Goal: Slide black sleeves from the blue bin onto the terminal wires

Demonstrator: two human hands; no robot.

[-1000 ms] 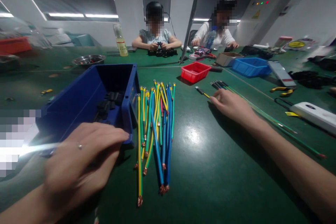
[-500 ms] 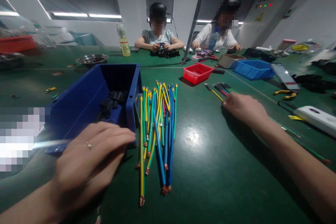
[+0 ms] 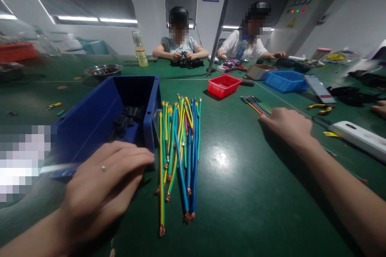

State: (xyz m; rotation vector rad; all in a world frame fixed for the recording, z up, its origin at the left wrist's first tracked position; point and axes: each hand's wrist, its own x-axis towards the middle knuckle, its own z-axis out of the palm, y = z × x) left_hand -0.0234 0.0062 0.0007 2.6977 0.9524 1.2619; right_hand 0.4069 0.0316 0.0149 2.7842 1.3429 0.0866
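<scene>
- Left hand (image 3: pixel 102 186), ring on one finger, lies palm down w/ fingers spread on the near front corner of the dark blue bin (image 3: pixel 99 122); it clamps nothing, fingertips reach the bin's rim.
- Bin holds small black parts (image 3: pixel 126 116) at its bottom; it stands on the green table (image 3: pixel 241 192), just left of the wire pile.
- Pile of short wires (image 3: pixel 179 148) (yellow-green, blue, green, w/ copper lugs on the ends) lies loose in the middle of the table, touching the bin's right wall, near the left hand but not held.
- Right hand (image 3: pixel 288 124) is stretched out to the right, fingers curled around a thin bundle of long wires (image 3: pixel 255 104); the black-sleeved wire tips stick out beyond the fingers. Grip looks closed on the bundle, which rests on the table.
- Behind: red tray (image 3: pixel 223 85), light blue tray (image 3: pixel 286 80), steel bowl (image 3: pixel 103 70), bottle (image 3: pixel 139 50).
- White power strip (image 3: pixel 360 136) and yellow-handled pliers (image 3: pixel 319 108) lie right of the right hand.
- Two other persons sit at the far side of the table, their hands on own work.
</scene>
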